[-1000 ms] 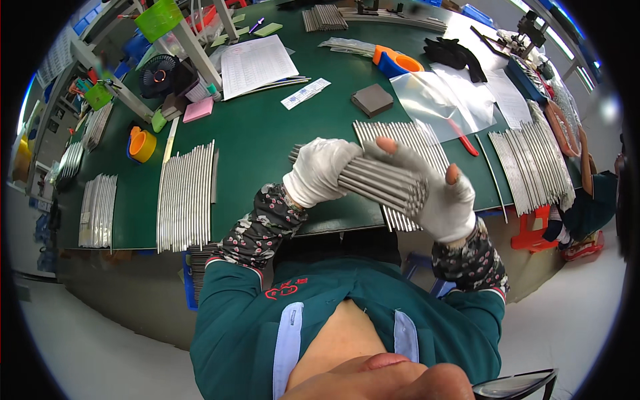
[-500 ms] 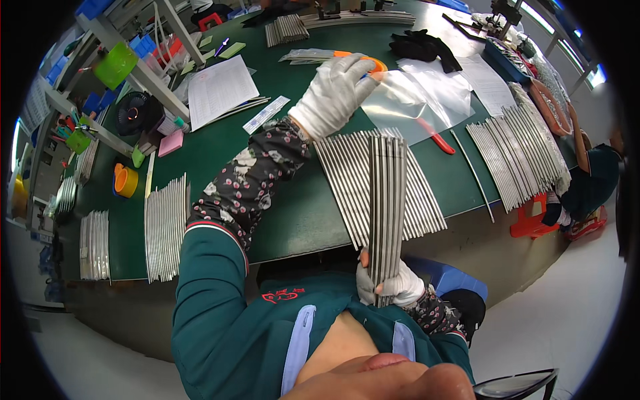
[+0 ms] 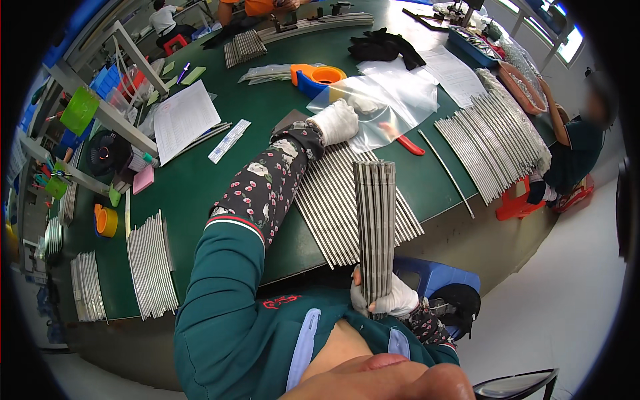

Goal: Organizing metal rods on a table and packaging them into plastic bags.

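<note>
My left hand (image 3: pixel 337 122), in a white glove, is closed at the left part of a clear plastic bag (image 3: pixel 400 100) and grips it. The bag lies partly over an orange and blue tape dispenser (image 3: pixel 319 75). My right hand (image 3: pixel 393 297), also gloved with bare fingertips, is wrapped round the lower end of a bundle of metal rods (image 3: pixel 375 227), held upright near my chest. Behind the bundle a row of metal rods (image 3: pixel 340 207) lies on the table. A red-handled tool (image 3: pixel 410 145) sits by the bag, its other end under the plastic.
More rod rows lie at the right (image 3: pixel 490 150) and left (image 3: pixel 152 267) of the green table (image 3: pixel 220 220). One loose rod (image 3: pixel 447 173) lies near the front edge. Papers (image 3: pixel 183 120), black gloves (image 3: pixel 385 48) and a yellow tape roll (image 3: pixel 105 221) are around. A person (image 3: pixel 580 147) sits at right.
My left hand has come down from above the tape dispenser onto the bag, and the bag has shifted left. The right hand still holds the rod bundle. The view has turned somewhat.
</note>
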Tool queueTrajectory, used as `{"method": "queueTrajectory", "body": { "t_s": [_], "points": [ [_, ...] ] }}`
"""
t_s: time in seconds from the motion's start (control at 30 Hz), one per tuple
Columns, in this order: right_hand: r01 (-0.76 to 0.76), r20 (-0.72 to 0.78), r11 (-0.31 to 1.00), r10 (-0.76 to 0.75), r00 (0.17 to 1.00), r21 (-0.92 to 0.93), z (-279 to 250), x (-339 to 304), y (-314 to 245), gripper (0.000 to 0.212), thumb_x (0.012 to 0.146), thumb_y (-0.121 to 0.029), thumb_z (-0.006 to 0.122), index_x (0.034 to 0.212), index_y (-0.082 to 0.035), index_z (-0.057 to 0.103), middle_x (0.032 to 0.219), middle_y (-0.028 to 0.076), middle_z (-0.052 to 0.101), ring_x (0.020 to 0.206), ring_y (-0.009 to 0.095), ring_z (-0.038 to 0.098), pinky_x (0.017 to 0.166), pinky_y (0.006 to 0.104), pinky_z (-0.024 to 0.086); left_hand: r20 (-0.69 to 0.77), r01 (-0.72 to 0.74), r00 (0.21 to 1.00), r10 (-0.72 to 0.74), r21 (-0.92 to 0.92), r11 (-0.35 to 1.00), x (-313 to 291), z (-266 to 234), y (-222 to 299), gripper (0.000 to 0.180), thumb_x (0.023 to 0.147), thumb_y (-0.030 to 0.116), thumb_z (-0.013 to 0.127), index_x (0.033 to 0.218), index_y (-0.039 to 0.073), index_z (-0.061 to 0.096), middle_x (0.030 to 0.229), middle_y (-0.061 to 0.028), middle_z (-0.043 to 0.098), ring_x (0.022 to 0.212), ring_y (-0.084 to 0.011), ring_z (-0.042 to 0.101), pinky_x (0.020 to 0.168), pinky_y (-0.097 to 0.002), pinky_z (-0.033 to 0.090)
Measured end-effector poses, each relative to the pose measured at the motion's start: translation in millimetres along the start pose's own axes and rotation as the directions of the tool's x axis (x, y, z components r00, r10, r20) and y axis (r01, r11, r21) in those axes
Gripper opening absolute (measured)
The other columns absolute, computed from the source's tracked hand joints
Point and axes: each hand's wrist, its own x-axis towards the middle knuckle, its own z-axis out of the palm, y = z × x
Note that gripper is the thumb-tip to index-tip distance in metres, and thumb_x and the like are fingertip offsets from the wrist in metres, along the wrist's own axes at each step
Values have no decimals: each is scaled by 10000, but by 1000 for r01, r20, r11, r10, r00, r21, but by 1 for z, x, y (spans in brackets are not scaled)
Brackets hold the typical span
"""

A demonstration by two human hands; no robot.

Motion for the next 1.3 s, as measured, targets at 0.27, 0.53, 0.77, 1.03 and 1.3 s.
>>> {"method": "queueTrajectory", "body": {
  "t_s": [0.27, 0.53, 0.77, 1.03, 1.3],
  "points": [
    [-52, 96, 998, 50, 994, 20, 4, 8, -3, 572, 694, -92, 793, 1145, -43, 445, 749, 123, 574, 667, 226, 581, 621, 330, 471, -521, 503, 668, -532, -211, 838, -106, -126, -111, 329, 761, 166, 652, 1069, 103, 553, 1026, -118, 524, 959, -285, 535, 797, -413, 444],
    [-144, 180, 989, 137, 974, 29, 15, 24, 14, 573, 706, -86, 780, 1158, -36, 432, 755, 125, 568, 676, 230, 584, 626, 336, 478, -418, 323, 867, -269, 63, 944, -265, -161, -14, 127, 753, 169, 685, 808, 136, 576, 687, -19, 543, 598, -198, 590, 526, -316, 486],
    [-250, 157, 967, 255, 954, -52, 35, 35, 23, 624, 685, -141, 831, 1163, -36, 445, 727, 100, 569, 652, 197, 579, 580, 320, 474, 385, 506, 858, -339, -528, 682, -299, -114, 122, 167, 791, 219, 665, 841, 82, 583, 777, -89, 588, 711, -284, 641, 625, -369, 526],
    [-416, 129, 909, 415, 901, -23, 54, 40, 30, 600, 660, -82, 819, 1140, -38, 461, 717, 90, 573, 627, 199, 575, 587, 315, 477, 413, 566, 822, -392, -674, 475, -346, -109, 118, 98, 839, 167, 650, 916, 107, 644, 874, -88, 615, 821, -307, 630, 680, -389, 517],
    [-445, 151, 883, 465, 872, -150, 56, 32, 38, 547, 660, -87, 798, 1109, -39, 490, 716, 89, 581, 633, 181, 581, 577, 285, 470, 640, 704, 688, -342, -703, 101, -331, -132, 92, 244, 839, 276, 713, 900, 45, 663, 868, -126, 684, 809, -273, 656, 744, -341, 518]
  ]
}}
